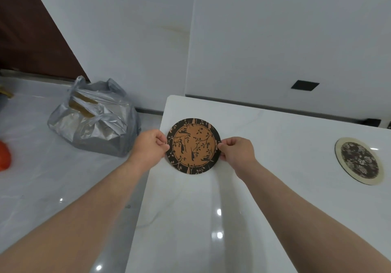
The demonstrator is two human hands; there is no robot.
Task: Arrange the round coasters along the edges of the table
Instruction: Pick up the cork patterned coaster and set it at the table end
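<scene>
Both hands on one coaster (193, 146), the brown-and-black one with the branch print. Left hand (148, 145) pinches its left rim, right hand (236, 152) pinches its right rim, fingers curled shut on the edge, thumbs on top. It sits between the two hands, over the table (264, 209) near the far-left corner, just in from the left edge. Can't tell if it's flat on the surface or a hair above it; it looks slightly tilted toward the camera.

Progress, as far as visible:
- One other coaster (359, 160), cream rim with dark floral centre, lies flat well to the right of the right hand, toward the right side of the table. Can't confirm it's on an edge; the frame cuts off there.
- The held one looks about at its spot, not released.
- No stack or spare coasters in view, so I can't tell how many are left.
- The near table edge, below the forearms, shows no coasters.

My read: early to middle of the job, with a placement in hand.

Off the table, left of the left hand: grey plastic bag (95, 118) on the floor. Not relevant.
</scene>
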